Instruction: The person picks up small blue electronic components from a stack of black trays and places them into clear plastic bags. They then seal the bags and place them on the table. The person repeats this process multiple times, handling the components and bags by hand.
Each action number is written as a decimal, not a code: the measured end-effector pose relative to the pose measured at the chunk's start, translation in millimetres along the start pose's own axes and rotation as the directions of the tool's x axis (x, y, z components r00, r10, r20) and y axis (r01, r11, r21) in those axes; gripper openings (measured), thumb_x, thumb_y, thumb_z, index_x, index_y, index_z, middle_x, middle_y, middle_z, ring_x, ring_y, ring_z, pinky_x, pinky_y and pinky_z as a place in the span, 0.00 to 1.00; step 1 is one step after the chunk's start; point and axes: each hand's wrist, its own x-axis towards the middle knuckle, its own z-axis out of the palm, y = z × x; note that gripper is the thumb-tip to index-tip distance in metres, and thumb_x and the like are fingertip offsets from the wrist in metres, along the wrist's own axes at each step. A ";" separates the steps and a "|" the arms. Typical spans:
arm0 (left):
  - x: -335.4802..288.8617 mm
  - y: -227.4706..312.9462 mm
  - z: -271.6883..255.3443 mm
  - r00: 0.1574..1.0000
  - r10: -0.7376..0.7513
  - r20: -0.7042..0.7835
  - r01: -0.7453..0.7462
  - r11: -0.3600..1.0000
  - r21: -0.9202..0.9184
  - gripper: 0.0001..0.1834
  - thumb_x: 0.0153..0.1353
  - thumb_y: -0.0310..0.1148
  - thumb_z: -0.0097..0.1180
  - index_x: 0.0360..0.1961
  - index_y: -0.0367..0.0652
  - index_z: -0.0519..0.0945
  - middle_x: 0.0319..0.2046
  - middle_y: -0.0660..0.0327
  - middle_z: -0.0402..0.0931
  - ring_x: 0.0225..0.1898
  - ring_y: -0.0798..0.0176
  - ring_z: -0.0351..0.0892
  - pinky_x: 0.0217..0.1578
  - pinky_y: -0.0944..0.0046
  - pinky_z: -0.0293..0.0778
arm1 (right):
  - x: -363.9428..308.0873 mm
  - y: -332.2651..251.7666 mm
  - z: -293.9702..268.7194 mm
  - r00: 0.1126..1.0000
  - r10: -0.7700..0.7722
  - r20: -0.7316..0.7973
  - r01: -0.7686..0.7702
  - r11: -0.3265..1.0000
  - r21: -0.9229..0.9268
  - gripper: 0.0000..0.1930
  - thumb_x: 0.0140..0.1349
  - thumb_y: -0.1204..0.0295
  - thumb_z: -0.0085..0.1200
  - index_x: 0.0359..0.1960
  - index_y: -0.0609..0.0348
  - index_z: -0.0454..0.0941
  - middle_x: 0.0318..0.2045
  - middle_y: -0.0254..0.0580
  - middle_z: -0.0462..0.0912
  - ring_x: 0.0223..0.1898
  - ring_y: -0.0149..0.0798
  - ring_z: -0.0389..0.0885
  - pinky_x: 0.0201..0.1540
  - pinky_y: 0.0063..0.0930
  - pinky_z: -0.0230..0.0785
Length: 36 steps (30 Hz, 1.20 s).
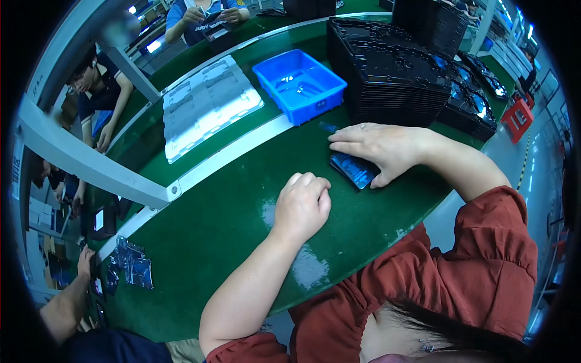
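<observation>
My left hand (302, 204) rests on the green table (224, 242) as a closed fist, with its knuckles away from me and the thumb against the curled fingers. No object shows sticking out of it. To its right, my right hand (382, 148) lies over a flat, shiny dark-blue packet (354, 170). The fingers reach across its far side and the thumb is at its near right edge, so the hand spans it. Part of the packet is hidden beneath the palm. A small bluish clear strip (328, 127) shows just beyond my fingertips.
Beyond my hands stand a blue plastic bin (301, 85) and a tall stack of black trays (393, 85). A pale moulded tray (212, 106) lies past the white rail (242, 148). Shiny pouches (134, 263) lie at left, near another person's arm (68, 305).
</observation>
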 end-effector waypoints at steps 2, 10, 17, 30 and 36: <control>2.3 1.2 1.0 1.000 0.020 -0.005 -0.020 1.000 -0.002 0.03 0.48 0.23 0.56 0.26 0.40 0.80 0.24 0.57 0.74 0.29 0.54 0.74 0.33 0.57 0.72 | -3.0 2.2 6.9 0.999 -0.003 0.041 0.001 0.999 0.048 0.47 0.36 0.65 0.69 0.60 0.70 0.62 0.57 0.59 0.68 0.61 0.54 0.66 0.63 0.38 0.58; 1.1 4.5 -1.2 1.000 0.015 -0.017 -0.015 0.999 0.029 0.03 0.48 0.22 0.56 0.26 0.39 0.79 0.24 0.56 0.75 0.28 0.54 0.74 0.32 0.57 0.71 | -11.0 2.0 20.4 1.000 -0.014 -0.022 0.014 1.000 0.009 0.41 0.35 0.64 0.64 0.54 0.77 0.66 0.43 0.58 0.76 0.46 0.53 0.74 0.53 0.37 0.68; 7.1 9.8 0.2 1.000 -0.010 0.023 0.009 0.999 0.035 0.03 0.48 0.22 0.56 0.26 0.40 0.80 0.23 0.56 0.74 0.27 0.54 0.73 0.30 0.58 0.71 | -36.8 -9.7 3.6 0.980 0.009 -0.200 0.007 0.997 0.078 0.42 0.34 0.63 0.63 0.53 0.79 0.66 0.39 0.59 0.76 0.42 0.54 0.75 0.49 0.39 0.69; 7.9 9.2 -2.5 0.998 -0.049 0.049 0.047 0.998 0.035 0.04 0.48 0.22 0.56 0.27 0.39 0.80 0.21 0.57 0.73 0.26 0.55 0.73 0.29 0.59 0.70 | -31.7 -7.9 14.9 0.975 0.117 -0.191 -0.087 0.984 0.155 0.40 0.37 0.62 0.64 0.51 0.79 0.68 0.40 0.57 0.76 0.44 0.52 0.75 0.51 0.37 0.68; 6.7 6.9 -0.9 0.998 -0.056 0.040 0.055 0.998 0.013 0.03 0.48 0.22 0.56 0.27 0.39 0.79 0.21 0.57 0.72 0.26 0.55 0.72 0.28 0.59 0.69 | -25.9 -21.5 35.6 0.990 0.027 -0.139 -0.017 0.997 0.072 0.41 0.38 0.62 0.66 0.53 0.79 0.66 0.42 0.59 0.76 0.48 0.53 0.74 0.53 0.37 0.68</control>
